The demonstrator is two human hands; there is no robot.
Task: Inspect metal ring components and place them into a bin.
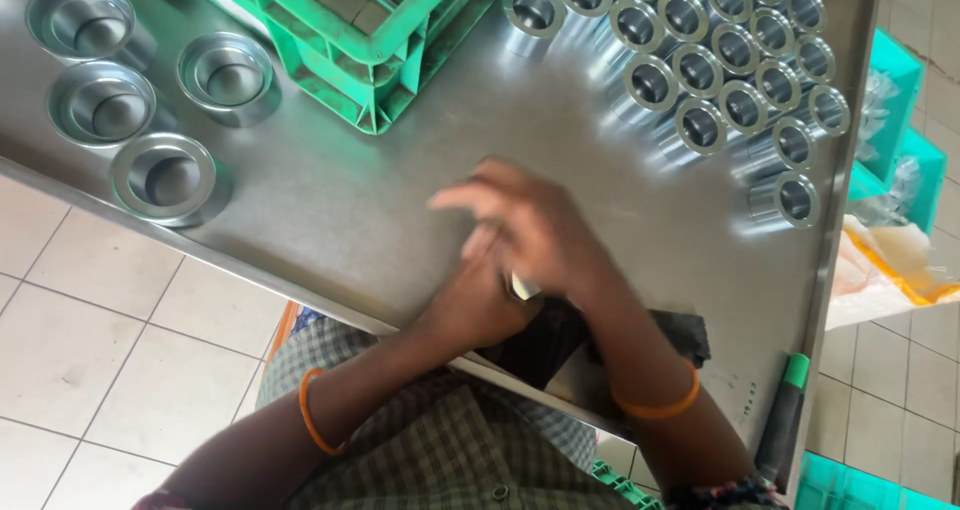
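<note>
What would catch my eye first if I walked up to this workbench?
Probably the cluster of shiny metal rings packed together at the far right of the steel table. Next, the person's left hand and right hand, blurred together at the near edge around a small metal piece. Four wider flanged cups sit far left, beside a green crate.

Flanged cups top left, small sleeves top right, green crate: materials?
Flanged cups: look like bright bare metal, likely steel or aluminium; mirror-like glints on the rims. Small sleeves: same shiny silver metal, polished, reflecting on the table. Green crate: seems moulded plastic, uniform colour, soft sheen, open lattice walls.
</note>
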